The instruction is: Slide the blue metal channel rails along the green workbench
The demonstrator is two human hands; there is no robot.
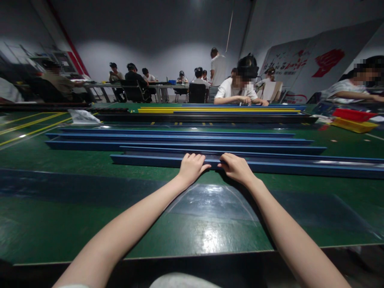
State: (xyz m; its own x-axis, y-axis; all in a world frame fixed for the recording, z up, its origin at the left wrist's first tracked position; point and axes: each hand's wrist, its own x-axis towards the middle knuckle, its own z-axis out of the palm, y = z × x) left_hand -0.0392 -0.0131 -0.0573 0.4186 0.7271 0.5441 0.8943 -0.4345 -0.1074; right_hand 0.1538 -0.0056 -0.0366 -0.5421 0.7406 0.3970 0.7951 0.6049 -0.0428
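Both my arms reach forward across a green table (75, 216). My left hand (192, 167) and my right hand (237, 167) rest side by side on the nearest long blue rail (144, 161), fingers curled over its top edge and gripping it. This rail lies crosswise and runs off to the right. Several more blue rails (168, 138) lie parallel just behind it.
Farther back lie black and yellow rails (216, 110). Red and yellow trays (354, 120) sit at the right, a white bag (81, 117) at the left. A person sits opposite with hands on the rails; others sit at tables behind and at both sides.
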